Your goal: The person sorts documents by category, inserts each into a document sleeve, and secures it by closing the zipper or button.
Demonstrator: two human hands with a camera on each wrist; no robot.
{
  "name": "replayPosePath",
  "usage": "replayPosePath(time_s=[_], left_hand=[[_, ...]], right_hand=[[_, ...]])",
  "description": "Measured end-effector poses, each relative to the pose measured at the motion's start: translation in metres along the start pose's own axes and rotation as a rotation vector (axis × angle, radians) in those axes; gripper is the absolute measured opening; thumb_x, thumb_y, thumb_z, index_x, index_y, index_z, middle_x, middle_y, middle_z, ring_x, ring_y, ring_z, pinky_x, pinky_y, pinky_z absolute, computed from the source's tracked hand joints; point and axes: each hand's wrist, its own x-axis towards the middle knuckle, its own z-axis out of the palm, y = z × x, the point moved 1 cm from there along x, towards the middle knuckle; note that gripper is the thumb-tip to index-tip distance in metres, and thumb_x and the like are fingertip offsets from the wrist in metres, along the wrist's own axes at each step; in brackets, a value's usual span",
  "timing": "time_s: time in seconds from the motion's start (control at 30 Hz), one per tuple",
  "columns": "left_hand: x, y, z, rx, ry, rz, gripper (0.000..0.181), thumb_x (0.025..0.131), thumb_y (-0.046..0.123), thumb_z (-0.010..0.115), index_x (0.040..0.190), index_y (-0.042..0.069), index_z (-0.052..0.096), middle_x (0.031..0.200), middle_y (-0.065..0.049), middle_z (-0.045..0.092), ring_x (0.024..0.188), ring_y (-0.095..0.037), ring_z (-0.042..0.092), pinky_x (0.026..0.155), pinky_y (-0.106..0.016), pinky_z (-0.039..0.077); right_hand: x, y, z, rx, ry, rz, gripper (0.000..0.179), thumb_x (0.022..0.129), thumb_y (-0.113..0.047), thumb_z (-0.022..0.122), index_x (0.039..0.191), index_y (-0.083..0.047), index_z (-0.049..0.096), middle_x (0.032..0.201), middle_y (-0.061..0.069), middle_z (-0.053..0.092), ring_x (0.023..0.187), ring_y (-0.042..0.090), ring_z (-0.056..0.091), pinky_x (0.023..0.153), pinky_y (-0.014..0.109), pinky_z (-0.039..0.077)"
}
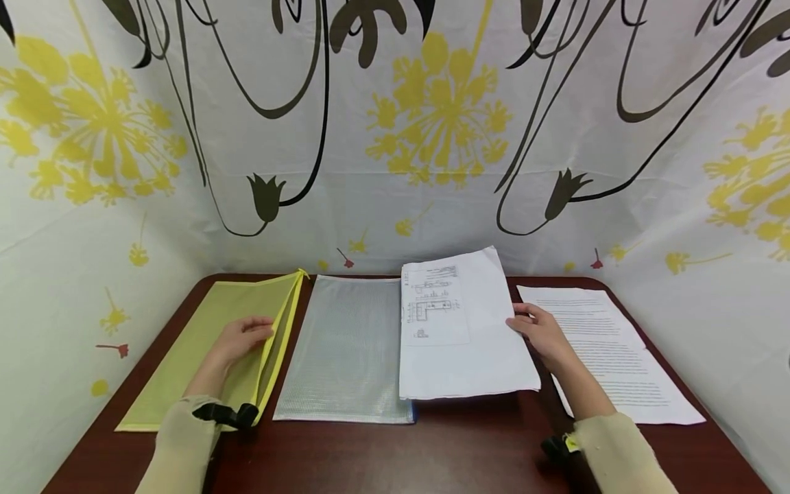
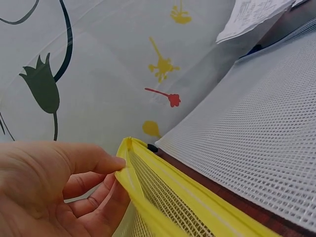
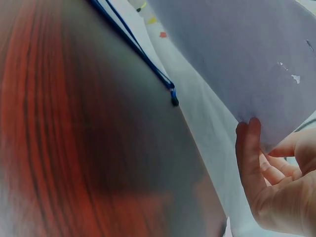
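Two hands in play, both with fingers closed down to narrow pinches. Left hand [image 1: 243,336] grips the edge of the yellow mesh pouch [image 1: 185,350] by its zip side: one fingertip on top of the yellow trim, other fingers curled in just below, no visible gap at the pinch. Pouch lies flat on the left of the dark red-brown table [image 1: 401,456]; its right side is lifted, so the mouth gapes toward the middle and the mesh inside shows in the left wrist view

Right hand [image 1: 546,339] holds the drawing sheets [image 1: 475,363] by their right edge. Right wrist view: two fingertips lie against the back face near a corner, rest of the hand curled around the edge; exact thumb contact I can't tell. Sheets are raised off the table and tilted, line drawing facing up on the left half, lower left overlapping the right edge of the white mesh pouch [image 1: 345,357]

White pouch is flat, mid-table, just right of the yellow one, neither hand on it. Its blue zip [image 3: 143,54] shows in the right wrist view, dark pull at the end

Text pages [image 1: 617,357] lie flat at far right, print up, right forearm crossing over their left edge, hand not gripping them
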Motion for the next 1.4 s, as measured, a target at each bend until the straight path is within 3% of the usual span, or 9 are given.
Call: replayPosePath(time_s=[0.17, 0.4, 0.77, 0.93, 1.17, 1.4], left_hand=[[-0.001, 0.0, 0.002, -0.008, -0.01, -0.01, 0.046, 0.098, 0.018, 0.063, 0.132, -0.012, 0.052, 0.117, -0.013, 0.068, 0.086, 0.005, 0.057, 0.075, -0.013, 0.052], [-0.003, -0.001, 0.005, -0.034, -0.019, -0.02, 0.046, 0.098, 0.017, 0.062, 0.133, -0.012, 0.051, 0.116, -0.01, 0.067, 0.086, 0.005, 0.058, 0.077, -0.014, 0.052], [-0.004, 0.007, 0.003, -0.035, -0.013, -0.016, 0.048, 0.1, 0.02, 0.06, 0.136, -0.01, 0.049, 0.128, -0.021, 0.061, 0.088, 0.007, 0.057, 0.079, -0.013, 0.052], [-0.002, 0.013, -0.001, -0.035, -0.012, 0.001, 0.049, 0.1, 0.02, 0.06, 0.137, -0.01, 0.049, 0.124, -0.014, 0.064, 0.087, 0.008, 0.057, 0.079, -0.012, 0.052], [-0.001, 0.015, 0.001, -0.065, -0.06, 0.009, 0.05, 0.101, 0.019, 0.057, 0.14, -0.01, 0.044, 0.124, -0.01, 0.062, 0.09, 0.008, 0.058, 0.083, -0.011, 0.051], [0.0, 0.012, 0.007, -0.068, -0.064, -0.006, 0.05, 0.1, 0.019, 0.059, 0.139, -0.01, 0.045, 0.12, -0.006, 0.063, 0.091, 0.006, 0.058, 0.082, -0.013, 0.052]], right_hand=[[0.003, -0.004, 0.011, -0.036, -0.01, -0.024, 0.047, 0.1, -0.014, 0.057, 0.138, 0.01, 0.043, 0.109, 0.004, 0.071, 0.082, -0.004, 0.061, 0.074, 0.02, 0.054], [0.005, -0.01, 0.025, -0.034, -0.037, -0.045, 0.046, 0.1, -0.013, 0.057, 0.137, 0.011, 0.044, 0.114, 0.014, 0.07, 0.082, -0.003, 0.062, 0.073, 0.019, 0.054], [0.015, -0.026, 0.046, 0.031, -0.076, -0.054, 0.044, 0.099, -0.01, 0.058, 0.136, 0.009, 0.046, 0.106, 0.004, 0.071, 0.082, -0.002, 0.063, 0.073, 0.019, 0.054], [0.021, -0.033, 0.057, 0.045, -0.093, -0.066, 0.043, 0.099, -0.01, 0.058, 0.136, 0.009, 0.046, 0.108, 0.009, 0.071, 0.082, 0.0, 0.064, 0.073, 0.02, 0.055], [0.028, -0.037, 0.073, 0.054, -0.125, -0.073, 0.041, 0.099, -0.009, 0.058, 0.136, 0.008, 0.048, 0.109, 0.009, 0.07, 0.084, 0.0, 0.063, 0.074, 0.02, 0.053], [0.028, -0.035, 0.088, 0.065, -0.147, -0.08, 0.04, 0.098, -0.007, 0.058, 0.133, 0.008, 0.049, 0.114, 0.021, 0.069, 0.083, 0.002, 0.063, 0.074, 0.02, 0.053]])
